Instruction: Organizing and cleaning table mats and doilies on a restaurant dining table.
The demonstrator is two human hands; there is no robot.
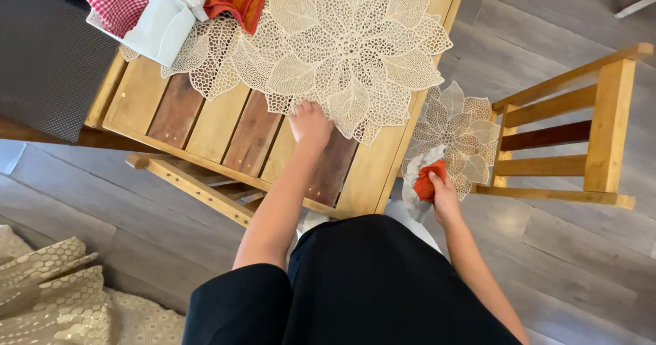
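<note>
Red checked cloth, wooden chair, grey floor

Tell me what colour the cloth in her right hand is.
Orange-red cloth, gripped in the right hand; the head view shows it.

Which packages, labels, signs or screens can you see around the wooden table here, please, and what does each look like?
None are in view: no package, label, sign or screen.
Only cloth things show: a cream lace placemat on the slatted table, touched by the left hand.
Folded cloths, red-checked, white and orange, lie at the table's far corner.
The right hand holds an orange cloth.
</note>
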